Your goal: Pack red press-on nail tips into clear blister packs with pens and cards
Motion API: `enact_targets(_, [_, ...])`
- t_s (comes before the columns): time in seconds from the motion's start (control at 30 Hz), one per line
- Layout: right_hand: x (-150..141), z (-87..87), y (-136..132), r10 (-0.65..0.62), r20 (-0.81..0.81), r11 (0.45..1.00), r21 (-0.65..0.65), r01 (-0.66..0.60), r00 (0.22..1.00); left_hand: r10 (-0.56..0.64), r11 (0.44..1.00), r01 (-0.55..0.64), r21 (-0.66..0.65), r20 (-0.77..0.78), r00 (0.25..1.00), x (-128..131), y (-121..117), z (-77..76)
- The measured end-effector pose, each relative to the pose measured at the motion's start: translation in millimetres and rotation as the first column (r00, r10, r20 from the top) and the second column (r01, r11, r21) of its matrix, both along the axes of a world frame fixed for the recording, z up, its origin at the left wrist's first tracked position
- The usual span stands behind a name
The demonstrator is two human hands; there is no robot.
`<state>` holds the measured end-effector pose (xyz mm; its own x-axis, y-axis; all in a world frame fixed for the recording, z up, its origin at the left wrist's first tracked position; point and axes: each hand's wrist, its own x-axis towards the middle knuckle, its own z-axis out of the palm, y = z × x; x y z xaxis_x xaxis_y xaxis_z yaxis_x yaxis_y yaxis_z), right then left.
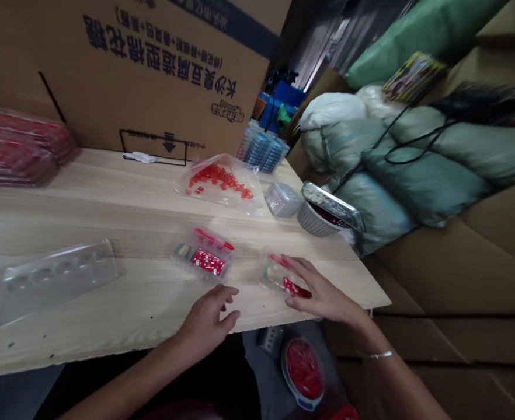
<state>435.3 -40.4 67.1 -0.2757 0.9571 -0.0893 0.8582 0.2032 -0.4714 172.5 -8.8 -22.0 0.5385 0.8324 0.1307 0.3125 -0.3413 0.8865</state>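
Observation:
My right hand (316,289) is closed around the right side of a small clear plastic box (275,271), which has red and pale pieces inside and sits on or just above the table; motion blurs it. Left of it, another clear box (190,262) lies on the wood, holding a red item with white dots, a red strip and a small green and tan piece. My left hand (209,321) is near the table's front edge, just below that second box. Its fingers are loosely curled and apart, with nothing in them.
A bag of small red pieces (220,181) lies toward the back, beside stacked clear trays (282,199) and a grey basket (316,219). At left are a clear moulded tray (56,280) and stacked red packs (21,149). A large carton (152,87) stands behind.

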Motion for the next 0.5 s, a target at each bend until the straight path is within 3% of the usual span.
enact_targets(0.27, [-20.1, 92.8, -13.6, 0.008, -0.034, 1.0, -0.024, -0.008, 0.999, -0.054, 0.973, 0.138, -0.183, 0.4, 0.915, 8.7, -7.6, 81.1])
enact_targets(0.37, [-36.1, 114.9, -21.7, 0.011, -0.009, 0.999, -0.039, -0.012, 1.0, -0.037, 0.96, 0.17, -0.222, 0.5, 0.865, 5.4, -16.0, 106.6])
enact_targets(0.5, [-55.4, 132.6, -30.6, 0.005, 0.054, 1.0, -0.006, -0.005, 0.999, -0.017, 0.955, 0.193, -0.226, 0.605, 0.796, -6.1, -28.4, 129.2])
